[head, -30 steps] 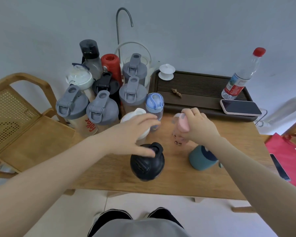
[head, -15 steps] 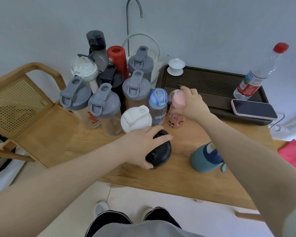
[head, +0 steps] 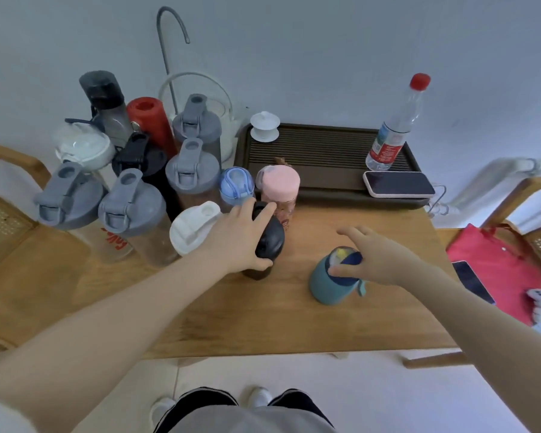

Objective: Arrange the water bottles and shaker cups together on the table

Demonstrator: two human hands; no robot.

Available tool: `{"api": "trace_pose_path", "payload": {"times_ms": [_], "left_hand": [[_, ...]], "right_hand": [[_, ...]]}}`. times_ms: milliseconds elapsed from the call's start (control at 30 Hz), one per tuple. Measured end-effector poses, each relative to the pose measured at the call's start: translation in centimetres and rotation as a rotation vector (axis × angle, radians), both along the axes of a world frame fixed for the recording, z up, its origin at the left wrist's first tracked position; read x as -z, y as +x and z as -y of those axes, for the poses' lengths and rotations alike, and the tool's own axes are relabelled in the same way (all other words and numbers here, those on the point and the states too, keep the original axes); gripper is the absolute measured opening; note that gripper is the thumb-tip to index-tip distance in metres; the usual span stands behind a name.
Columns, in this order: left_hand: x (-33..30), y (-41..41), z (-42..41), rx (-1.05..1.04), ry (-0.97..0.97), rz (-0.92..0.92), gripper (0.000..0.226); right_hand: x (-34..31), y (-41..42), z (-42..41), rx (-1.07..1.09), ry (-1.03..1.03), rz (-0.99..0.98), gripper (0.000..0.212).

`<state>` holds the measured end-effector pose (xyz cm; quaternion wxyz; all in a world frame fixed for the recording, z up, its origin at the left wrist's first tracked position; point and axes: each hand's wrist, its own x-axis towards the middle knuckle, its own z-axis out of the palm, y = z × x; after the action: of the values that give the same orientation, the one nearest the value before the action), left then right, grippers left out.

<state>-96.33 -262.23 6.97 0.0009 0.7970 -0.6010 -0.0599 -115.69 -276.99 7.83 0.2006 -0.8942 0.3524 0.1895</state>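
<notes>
Several shaker cups and bottles stand clustered at the table's back left, among them a grey-lidded shaker (head: 132, 207), a white-lidded cup (head: 191, 228) and a small blue-lidded bottle (head: 235, 185). A pink-lidded bottle (head: 280, 185) stands free beside the blue one. My left hand (head: 235, 235) grips a black shaker (head: 270, 242) just in front of the pink bottle. My right hand (head: 366, 254) reaches onto the dark blue lid of a teal bottle (head: 328, 284), fingers spread around it, standing alone to the right.
A dark tea tray (head: 325, 157) at the back holds a white lidded cup (head: 264, 126), a clear red-capped water bottle (head: 394, 132) and a phone (head: 398, 183). Wooden chairs flank the table (head: 263, 323); the right one carries a red bag (head: 497, 270).
My right hand let go of the pink-lidded bottle beside the blue one and moved back right onto the teal bottle. My left hand slid the black shaker toward the cluster.
</notes>
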Motion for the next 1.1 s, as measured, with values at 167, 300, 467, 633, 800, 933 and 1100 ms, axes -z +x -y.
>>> {"api": "trace_pose_path", "payload": {"times_ms": [167,300,467,633,800,933,1100], "left_hand": [[0.1,0.2,0.3,-0.005,-0.011,0.043,0.101],[0.4,0.6,-1.3,-0.007,-0.029,0.035,0.113],[0.4,2.4,-5.0,-0.051,-0.067,0.219,0.115],[2.0,4.4,-6.9,-0.118,-0.095,0.255,0.119],[2.5,4.6,-6.5,-0.173,-0.126,0.163,0.102],[2.7,4.8,-6.3,-0.196,-0.140,0.127,0.090],[2.6,5.1,-6.3,-0.190,-0.115,0.128,0.086]], "right_hand": [[0.9,0.0,-1.1,-0.088,-0.081,-0.008,0.083],[1.8,1.6,-2.3,-0.019,-0.170,0.088,0.052],[2.7,4.9,-3.1,0.068,-0.201,0.227,0.047],[3.0,8.1,-3.8,0.118,-0.171,0.307,0.054],[3.3,7.9,-3.3,0.075,-0.090,0.287,0.083],[3.8,7.0,-3.2,0.015,-0.131,0.298,0.083],[3.6,8.0,-3.3,0.155,-0.128,0.374,0.076]]}}
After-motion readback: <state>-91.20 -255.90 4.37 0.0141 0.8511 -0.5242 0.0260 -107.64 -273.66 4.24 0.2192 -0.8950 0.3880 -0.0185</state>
